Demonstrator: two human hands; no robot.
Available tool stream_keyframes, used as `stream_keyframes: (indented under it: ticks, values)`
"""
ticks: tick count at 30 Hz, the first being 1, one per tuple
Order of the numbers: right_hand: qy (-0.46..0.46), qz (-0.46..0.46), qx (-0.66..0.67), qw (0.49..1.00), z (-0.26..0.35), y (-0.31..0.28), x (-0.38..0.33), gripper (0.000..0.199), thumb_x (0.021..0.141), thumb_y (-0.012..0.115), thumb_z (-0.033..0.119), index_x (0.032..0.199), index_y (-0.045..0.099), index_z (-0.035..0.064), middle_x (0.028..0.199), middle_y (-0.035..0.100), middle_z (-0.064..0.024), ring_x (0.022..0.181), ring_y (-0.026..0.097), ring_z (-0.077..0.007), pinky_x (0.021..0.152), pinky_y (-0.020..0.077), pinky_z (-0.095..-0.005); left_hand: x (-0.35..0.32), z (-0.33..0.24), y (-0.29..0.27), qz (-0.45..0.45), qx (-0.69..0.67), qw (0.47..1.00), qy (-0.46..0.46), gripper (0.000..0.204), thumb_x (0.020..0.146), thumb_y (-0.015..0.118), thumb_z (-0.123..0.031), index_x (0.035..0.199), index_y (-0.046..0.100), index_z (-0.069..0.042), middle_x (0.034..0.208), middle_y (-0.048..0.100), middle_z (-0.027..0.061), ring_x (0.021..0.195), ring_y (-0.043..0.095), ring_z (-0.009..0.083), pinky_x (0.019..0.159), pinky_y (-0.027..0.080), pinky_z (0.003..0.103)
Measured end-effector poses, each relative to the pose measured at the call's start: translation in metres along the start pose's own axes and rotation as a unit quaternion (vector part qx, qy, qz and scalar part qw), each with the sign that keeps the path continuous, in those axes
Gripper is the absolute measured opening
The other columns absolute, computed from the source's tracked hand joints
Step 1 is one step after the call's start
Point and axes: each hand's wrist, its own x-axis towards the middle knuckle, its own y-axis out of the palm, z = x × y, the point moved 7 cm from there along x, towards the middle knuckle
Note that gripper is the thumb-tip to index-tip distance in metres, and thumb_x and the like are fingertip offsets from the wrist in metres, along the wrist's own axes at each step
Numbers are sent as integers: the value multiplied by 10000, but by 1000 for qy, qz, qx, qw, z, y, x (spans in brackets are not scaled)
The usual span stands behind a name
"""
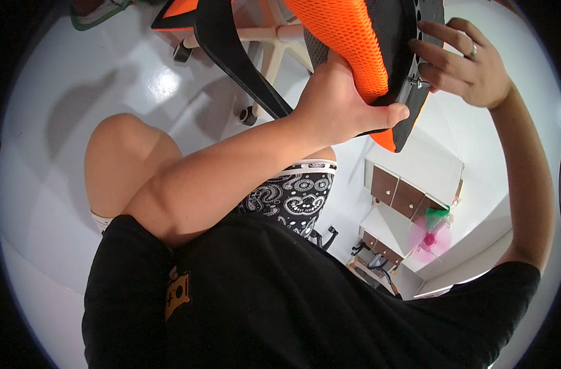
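The person sits low over a glossy white floor (77, 123), 1 bare knee (123, 160) raised, and holds an orange mesh seat cushion (348, 43) up in front of the chest. The cushion is tilted on edge, its orange fabric face turned toward the person's left and its black plastic underside (425, 37) turned toward the right.

The left hand (339, 104) is closed around the lower edge of the cushion: the palm presses into the orange mesh and the thumb runs along the black rim beneath it. The right hand (465, 61) rests on the black underside with its fingers curled against the plastic, a ring on 1 finger; a small metal bolt (420, 80) sticks out of the underside just below those fingers. Whether the fingers pinch the bolt or merely lie beside it I cannot tell.

Behind the cushion, a curved black armrest (231, 55) sweeps down from the top of the view, and past it stands a pale chair base (274, 46) with black castor wheels (248, 115) on the floor. Off to the person's right, a white cabinet with brown drawers (403, 190) stands against the wall, and a small pink fan (429, 240) sits beside it. The person wears a black shirt (280, 301) and patterned black and white shorts (292, 197).
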Motion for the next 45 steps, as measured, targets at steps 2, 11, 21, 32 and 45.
stream_keyframes:
  ticks: [2, 11, 21, 32, 45]
  values:
    - [-20, -11, 2, 1000, -2, 5, -1, 264, 740, 579, 341, 911, 578, 139, 1085, 565, -43, 1024, 534, -272, 801, 455, -410, 1, 4, 2, -19, -33, 999, 23, 806, 610, 824, -335, 1175, 382, 33, 953, 575, 147, 868, 609, 276, 799, 493, 343]
    - [-23, -54, -23, 998, 6, 2, -2, 296, 778, 519, 415, 816, 548, 123, 896, 555, -39, 774, 511, -233, 709, 410, -432, -5, -12, 1, -7, -2, 1000, -18, 742, 604, 820, -313, 1125, 421, 32, 886, 595, 128, 851, 617, 260, 804, 492, 339]
    - [483, -101, 98, 864, 47, 24, -37, 195, 807, 600, 244, 752, 503, 85, 730, 516, -50, 645, 511, -268, 620, 388, -344, -7, -11, 4, 4, -4, 1000, -31, 670, 615, 811, -258, 1083, 427, 31, 931, 546, 100, 852, 556, 207, 763, 470, 307]
    - [827, 7, 157, 540, 81, -2, -6, 218, 936, 468, 209, 1057, 577, 64, 868, 652, -184, 752, 629, -375, 617, 486, -410, -4, -9, 5, 16, -27, 998, -51, 586, 639, 801, -209, 1043, 448, 28, 918, 534, 84, 844, 540, 182, 774, 461, 298]
    - [371, 23, 186, 909, 60, -2, -34, 359, 756, 649, 127, 1101, 551, 112, 1011, 685, 20, 873, 660, -134, 806, 457, -373, -6, -2, 9, 34, -14, 997, -68, 594, 644, 796, -202, 1069, 445, 20, 938, 530, 78, 874, 538, 178, 791, 461, 299]
